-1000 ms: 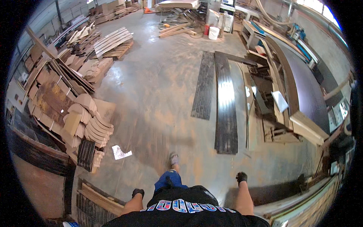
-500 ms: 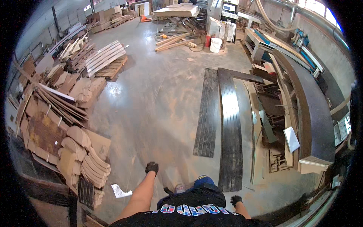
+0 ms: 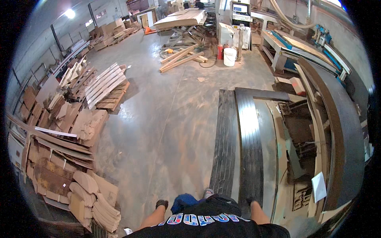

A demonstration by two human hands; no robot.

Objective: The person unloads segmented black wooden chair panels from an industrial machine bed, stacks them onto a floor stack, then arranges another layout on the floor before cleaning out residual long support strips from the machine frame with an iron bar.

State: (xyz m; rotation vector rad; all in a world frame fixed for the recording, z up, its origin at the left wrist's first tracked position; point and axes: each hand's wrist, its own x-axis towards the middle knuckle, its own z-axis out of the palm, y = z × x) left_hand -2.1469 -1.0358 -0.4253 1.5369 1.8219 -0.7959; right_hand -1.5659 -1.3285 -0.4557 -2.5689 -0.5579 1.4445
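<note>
My left hand (image 3: 162,204), in a dark glove, hangs low beside my body above the bare concrete floor. No object shows in it, and its fingers merge into one small dark shape. On the other side, my right hand (image 3: 251,200), also gloved, is over the near end of a long glossy black panel (image 3: 251,150); dark glove against dark panel hides the fingers. Left of that panel lies a duller black grooved panel (image 3: 223,146). A shorter black piece (image 3: 272,94) runs sideways from the far end of the glossy one. Part of a shoe (image 3: 208,192) shows ahead of me.
Stacked curved wooden cutouts (image 3: 106,212) and a slatted pallet (image 3: 113,97) line the left. Wood scraps (image 3: 299,152) and a long dark board (image 3: 347,131) edge the right. Farther ahead are loose timbers (image 3: 180,56), a white bucket (image 3: 229,57) and a loaded lift table (image 3: 180,19).
I have moved forward, and the black panels now reach closer to my body. My left hand has drawn back toward me; my right hand has come over the glossy panel's near end.
</note>
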